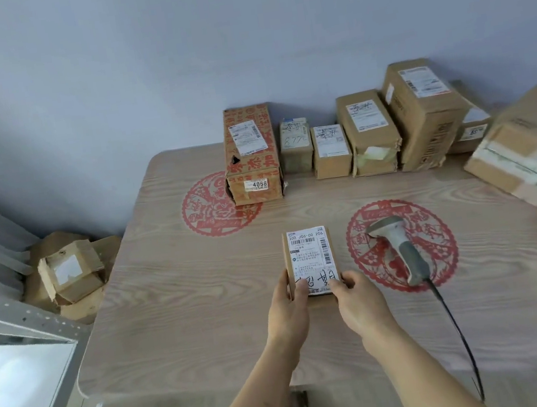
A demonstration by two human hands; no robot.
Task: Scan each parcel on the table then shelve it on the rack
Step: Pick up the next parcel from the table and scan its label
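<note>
A small brown parcel [309, 256] with a white barcode label and handwriting lies at the middle of the wooden table [184, 301]. My left hand [287, 307] grips its near left corner, thumb on top. My right hand [356, 301] pinches its near right corner. A grey handheld scanner [401, 246] lies on the table just right of the parcel, its black cable trailing off the near edge. Neither hand touches the scanner.
Several parcels stand in a row along the far edge: a red-printed carton [252, 157], small boxes [330, 153] and taller cartons [423, 112]. A large taped box [530, 159] sits at the right. A metal rack [12, 329] stands at the left, with torn boxes [70, 272] on the floor.
</note>
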